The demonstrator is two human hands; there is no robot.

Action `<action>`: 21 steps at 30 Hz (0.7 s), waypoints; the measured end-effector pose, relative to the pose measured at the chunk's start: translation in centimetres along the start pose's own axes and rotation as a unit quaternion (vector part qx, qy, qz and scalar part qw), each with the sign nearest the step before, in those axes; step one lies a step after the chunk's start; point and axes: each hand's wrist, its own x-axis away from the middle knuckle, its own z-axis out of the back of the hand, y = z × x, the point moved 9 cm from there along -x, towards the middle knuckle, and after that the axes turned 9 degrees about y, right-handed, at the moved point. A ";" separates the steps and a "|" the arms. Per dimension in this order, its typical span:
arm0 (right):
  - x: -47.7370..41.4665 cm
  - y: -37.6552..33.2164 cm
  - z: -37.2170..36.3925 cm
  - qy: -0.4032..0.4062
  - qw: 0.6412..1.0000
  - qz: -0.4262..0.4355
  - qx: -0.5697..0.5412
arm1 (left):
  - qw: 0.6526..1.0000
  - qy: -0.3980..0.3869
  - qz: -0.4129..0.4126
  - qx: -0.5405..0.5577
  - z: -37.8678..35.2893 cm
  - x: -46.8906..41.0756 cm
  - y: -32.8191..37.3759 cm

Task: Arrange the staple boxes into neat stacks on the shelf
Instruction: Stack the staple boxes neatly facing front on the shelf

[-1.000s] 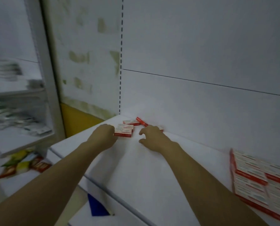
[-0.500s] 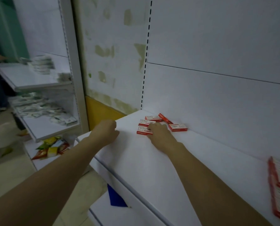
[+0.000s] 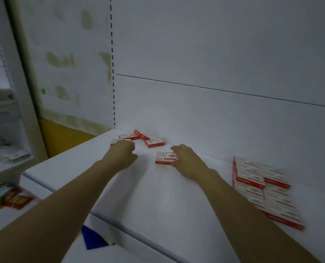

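Observation:
Several small red-and-white staple boxes lie loose at the back left of the white shelf (image 3: 158, 190): one (image 3: 155, 142) flat near the back wall, one (image 3: 141, 134) tilted on edge, one (image 3: 128, 136) behind my left hand. My left hand (image 3: 122, 153) reaches with curled fingers over a partly hidden box (image 3: 114, 142); whether it grips it I cannot tell. My right hand (image 3: 188, 160) pinches a single staple box (image 3: 166, 157) at its right end, flat on the shelf. A stacked block of staple boxes (image 3: 262, 185) stands at the right.
The shelf's back panel (image 3: 214, 114) rises right behind the loose boxes. A neighbouring shelf unit (image 3: 8, 154) with packaged goods stands at the left, with colourful packets (image 3: 15, 199) below. A lower shelf edge with a blue tag (image 3: 93, 239) lies beneath my arms.
My right hand has drawn one staple box rightward, away from the loose group. My left hand has moved forward onto the leftmost boxes. The camera has swung right, showing more of the stacked block.

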 end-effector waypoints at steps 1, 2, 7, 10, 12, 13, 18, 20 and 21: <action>0.7 1.3 0.9 0.010 1.000 -0.007 0.004 | 1.000 -0.006 -0.014 0.014 -0.6 0.0 1.7; 1.4 2.5 1.9 0.022 1.000 -0.014 0.005 | 0.999 -0.010 -0.033 0.030 -1.2 -0.1 3.6; 5.9 7.8 6.9 0.094 0.994 -0.055 -0.016 | 0.985 -0.033 -0.129 0.114 -4.1 1.0 13.6; 8.8 10.7 9.7 0.141 0.986 -0.085 -0.016 | 0.971 -0.033 -0.173 0.163 -5.0 2.1 19.2; 10.6 12.7 11.1 0.161 0.980 -0.115 -0.021 | 0.962 -0.030 -0.190 0.194 -5.5 2.8 22.4; 11.5 13.6 11.7 0.171 0.977 -0.127 -0.026 | 0.957 -0.028 -0.199 0.208 -5.8 3.1 23.8; 14.5 17.5 13.8 0.227 0.960 -0.156 -0.051 | 0.934 -0.014 -0.239 0.265 -6.4 4.8 29.1; 15.2 18.4 14.4 0.249 0.954 -0.160 -0.056 | 0.923 0.000 -0.242 0.300 -6.6 5.4 30.1; 15.4 18.8 14.6 0.258 0.951 -0.162 -0.063 | 0.917 0.007 -0.239 0.320 -6.7 5.5 30.4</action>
